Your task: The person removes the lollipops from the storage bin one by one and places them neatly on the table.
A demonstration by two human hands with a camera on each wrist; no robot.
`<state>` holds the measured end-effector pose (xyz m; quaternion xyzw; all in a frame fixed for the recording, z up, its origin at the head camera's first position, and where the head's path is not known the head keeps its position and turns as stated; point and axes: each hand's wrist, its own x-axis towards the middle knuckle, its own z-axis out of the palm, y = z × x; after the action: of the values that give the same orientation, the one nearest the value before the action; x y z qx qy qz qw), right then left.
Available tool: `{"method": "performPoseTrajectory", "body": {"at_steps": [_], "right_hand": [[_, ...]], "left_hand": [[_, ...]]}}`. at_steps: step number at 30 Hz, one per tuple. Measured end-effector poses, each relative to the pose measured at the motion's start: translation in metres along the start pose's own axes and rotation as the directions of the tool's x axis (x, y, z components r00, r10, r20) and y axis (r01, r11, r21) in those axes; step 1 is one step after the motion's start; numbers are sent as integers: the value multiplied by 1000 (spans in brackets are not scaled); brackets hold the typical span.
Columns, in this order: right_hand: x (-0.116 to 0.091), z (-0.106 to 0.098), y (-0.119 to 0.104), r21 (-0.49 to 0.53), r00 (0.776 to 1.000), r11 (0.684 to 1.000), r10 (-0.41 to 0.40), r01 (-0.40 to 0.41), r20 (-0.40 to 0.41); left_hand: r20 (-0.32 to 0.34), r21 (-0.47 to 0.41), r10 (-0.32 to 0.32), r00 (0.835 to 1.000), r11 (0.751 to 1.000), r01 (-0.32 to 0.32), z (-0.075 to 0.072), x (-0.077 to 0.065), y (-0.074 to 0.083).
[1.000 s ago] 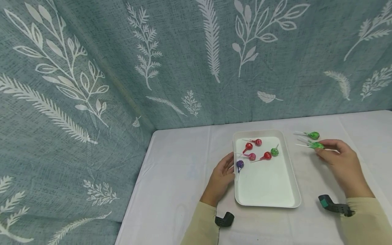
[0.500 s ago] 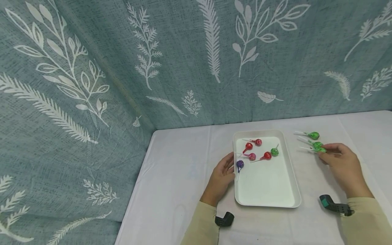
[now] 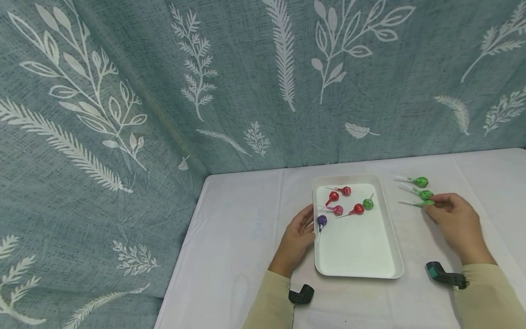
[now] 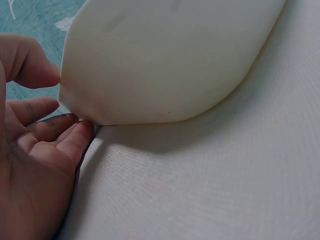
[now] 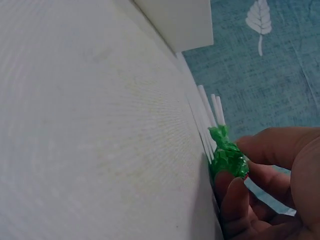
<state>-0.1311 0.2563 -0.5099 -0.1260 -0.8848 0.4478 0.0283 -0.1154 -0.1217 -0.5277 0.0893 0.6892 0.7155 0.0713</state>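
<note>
My left hand (image 3: 297, 240) holds the left side of a white tray (image 3: 392, 237), its fingertips and thumb at the rim. In the left wrist view the bent fingers (image 4: 75, 137) meet the tray's outer wall (image 4: 165, 65). To the right of the tray, my right hand (image 3: 458, 221) pinches a green-wrapped lollipop (image 5: 230, 157) by its head, low over the table. Its white stick points left. Just beyond lie two more green lollipops, a near one (image 3: 425, 194) and a far one (image 3: 421, 182), side by side in a row with the pinched one.
In the tray's upper half lie several lollipops: three red, among them one (image 3: 358, 209) near the middle, a pink one (image 3: 338, 210), a purple one (image 3: 322, 220) and a green one (image 3: 368, 204). A white cloth covers the table (image 3: 242, 228). A leaf-patterned curtain (image 3: 255, 82) hangs behind.
My right hand has moved slightly toward me with a green lollipop, now lying parallel below the other two. The left hand and the tray have not moved.
</note>
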Motion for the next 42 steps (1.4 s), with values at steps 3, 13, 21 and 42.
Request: {"method": "performPoseTrajectory", "body": {"at_steps": [3,13,21,42], "right_hand": [[0,-1,-1,0,1000,1000,18,-18,3],[1,-8,2,34,998,997,65,-64,-12],[-1,-14,-4,77,996,995,73,-69,-48],[-9,-9,-47,265,994,963,-31,57,-103]], "left_hand": [[-3,2,-1,1000,1000,1,0,0,0],[-9,10,-20,1000,1000,20,-1,-1,-2],[11,-7,2,1000,1000,-2,-2,0,-4],[4,5,-4,1000,1000,4,-3,1,-6]]}}
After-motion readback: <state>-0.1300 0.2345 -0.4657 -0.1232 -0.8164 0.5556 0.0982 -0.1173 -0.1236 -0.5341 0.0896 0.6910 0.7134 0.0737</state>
